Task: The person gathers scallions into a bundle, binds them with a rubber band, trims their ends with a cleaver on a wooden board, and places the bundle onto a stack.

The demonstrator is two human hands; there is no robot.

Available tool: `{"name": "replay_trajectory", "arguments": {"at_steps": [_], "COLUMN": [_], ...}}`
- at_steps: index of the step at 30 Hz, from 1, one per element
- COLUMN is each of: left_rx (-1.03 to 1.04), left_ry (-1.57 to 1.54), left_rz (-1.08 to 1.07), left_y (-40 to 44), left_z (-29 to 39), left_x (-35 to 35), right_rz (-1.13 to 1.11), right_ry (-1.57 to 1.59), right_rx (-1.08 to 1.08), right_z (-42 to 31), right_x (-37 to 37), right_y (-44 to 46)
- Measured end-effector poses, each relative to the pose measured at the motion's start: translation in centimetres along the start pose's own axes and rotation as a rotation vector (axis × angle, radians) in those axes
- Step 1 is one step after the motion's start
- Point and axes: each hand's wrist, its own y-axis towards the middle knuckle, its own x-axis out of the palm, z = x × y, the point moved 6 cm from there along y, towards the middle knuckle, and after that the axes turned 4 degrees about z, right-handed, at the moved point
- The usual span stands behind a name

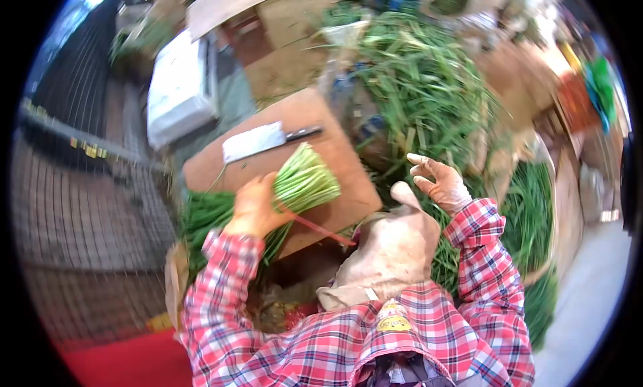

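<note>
My left hand [254,205] is closed round a bunch of garlic chives [307,178], with the pale cut ends pointing right and the dark green leaves trailing down to the left. A pink strip [321,231] runs from the bunch beside that hand towards my knee. Under the bunch lies a wooden cutting board [348,192]. A cleaver [258,142] with a dark handle rests flat on it, beyond my left hand. My right hand [439,180] hovers above my right side with its fingers apart and nothing visible in them, close to the loose greens.
A large heap of loose green leaves [429,85] stands ahead to the right. More long greens [526,213] fill a container on my right. At the back left are a white box [179,85] and cardboard [288,58]. Wire mesh [87,206] borders the left side.
</note>
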Motion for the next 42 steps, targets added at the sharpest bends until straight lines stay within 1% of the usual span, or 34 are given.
{"name": "replay_trajectory", "arguments": {"at_steps": [2, 3, 4, 5, 6, 7, 8, 9, 10, 12, 13, 14, 15, 16, 18, 20, 21, 22, 23, 24, 26, 28, 29, 30, 32, 33, 34, 36, 37, 38, 39, 40, 41, 42], "left_rx": [-0.071, -0.084, 0.025, 0.039, -0.017, -0.156, -0.332, -0.132, -0.100, 0.039, -0.020, -0.032, 0.035, 0.089, 0.108, 0.113, 0.068, 0.053, 0.035, 0.042, -0.041, -0.009, -0.049, -0.184, 0.089, 0.513, 0.122, 0.202, 0.196, 0.191, 0.249, 0.432, 0.334, 0.232], "left_ry": [-0.104, -0.288, -0.356, -0.368, -0.386, -0.327, -0.618, -0.971, -0.955, -1.415, -1.419, -1.446, -1.537, -1.633, -1.722, -1.800, -1.764, -1.755, -1.794, -1.797, -1.853, -1.853, -1.781, -1.644, -1.468, -0.965, -1.255, -1.186, -1.288, -1.390, -1.439, -1.533, -1.673, -1.808], "left_rz": [0.082, 0.184, 0.240, 0.356, 0.368, 0.632, 0.769, 0.833, 0.831, 0.944, 0.940, 0.949, 0.917, 0.875, 0.764, 0.654, 0.638, 0.612, 0.506, 0.483, 0.327, 0.216, 0.255, 0.341, 0.097, 0.201, 0.216, 0.304, 0.180, 0.061, -0.051, -0.131, -0.144, -0.154], "left_y": [-2.4, -2.4, -1.7, -1.9, -1.7, -2.6, -3.1, -3.3, -3.0, -2.1, -1.2, 2.2, 3.5, 4.8, 4.5, 5.0, 11.6, 13.0, 12.7, 12.3, 12.1, 12.9, 11.4, 9.7, 8.1, 6.2, 5.3, 6.4, 7.5, 8.1, 8.9, 8.5, 8.5, 8.0], "left_z": [0.2, 0.7, 1.7, -0.2, 1.7, -1.5, -1.5, 1.3, 2.8, 4.9, 6.7, 8.3, 9.4, 10.3, 15.3, 19.0, 15.0, 15.6, 18.4, 21.2, 25.6, 28.6, 31.7, 32.3, 31.6, 31.0, 29.9, 24.9, 23.4, 23.0, 23.5, 26.7, 27.0, 27.2], "left_x": [-2.4, -3.5, -6.0, -7.8, -11.6, -13.9, -17.0, -19.0, -20.8, -23.8, -24.3, -23.8, -23.5, -23.2, -22.6, -21.3, -18.0, -17.2, -16.0, -14.5, -11.5, -8.7, -7.7, -7.7, -8.0, -9.0, -10.2, -9.1, -7.2, -5.4, -3.8, -3.1, -1.5, -0.2], "right_rz": [0.123, 0.147, 0.165, 0.170, 0.195, 0.148, 0.173, 0.241, 0.306, 0.298, 0.320, 0.329, 0.398, 0.440, 0.569, 0.610, 0.655, 0.719, 0.661, 0.605, 0.532, 0.655, 0.535, 0.408, 0.450, 0.364, 0.376, 0.243, 0.178, 0.178, 0.135, 0.090, 0.049, 0.045], "right_ry": [-0.001, 0.108, 0.216, 0.241, 0.272, 0.170, 0.117, 0.150, 0.194, 0.116, 0.135, 0.163, 0.183, 0.239, 0.236, 0.177, -0.013, -0.235, -0.250, -0.263, -0.538, -0.568, -0.272, 0.013, 0.240, 0.494, 0.496, 0.594, 0.647, 0.647, 0.574, 0.507, 0.333, 0.343], "right_rx": [0.029, 0.111, 0.173, 0.179, 0.156, -0.007, -0.107, -0.165, -0.233, -0.265, -0.328, -0.380, -0.434, -0.393, -0.498, -0.505, -0.608, -0.716, -0.701, -0.685, -0.391, -0.323, -0.294, -0.271, -0.389, -0.400, -0.398, -0.332, -0.295, -0.291, -0.288, -0.281, -0.281, -0.271], "right_z": [-0.8, 0.1, 0.6, 0.1, 0.2, -1.4, -3.6, -5.5, -7.6, -9.7, -9.0, -7.8, -8.9, -9.6, -11.3, -12.2, -11.8, -13.1, -13.9, -14.5, -16.2, -13.0, -9.6, -6.8, -4.5, -4.2, -4.1, -4.0, -3.9, -4.2, -4.8, -6.0, -7.0, -7.0], "right_x": [-3.6, -5.0, -6.1, -7.3, -8.4, -8.8, -9.5, -10.5, -11.6, -13.1, -14.3, -15.9, -17.8, -19.7, -23.1, -24.5, -22.0, -21.4, -20.6, -19.9, -17.9, -16.4, -16.7, -17.4, -18.5, -18.6, -19.3, -19.5, -19.1, -18.9, -18.4, -17.6, -16.9, -16.4], "right_y": [-5.9, -8.5, -10.9, -13.0, -14.8, -9.5, -8.9, -9.7, -10.7, -12.3, -12.8, -10.7, -13.1, -15.6, -20.9, -23.9, -16.6, -16.7, -15.9, -15.4, -15.5, -12.5, -11.4, -10.3, -10.4, -10.8, -11.3, -12.0, -11.5, -11.0, -10.5, -10.6, -10.8, -10.5]}}
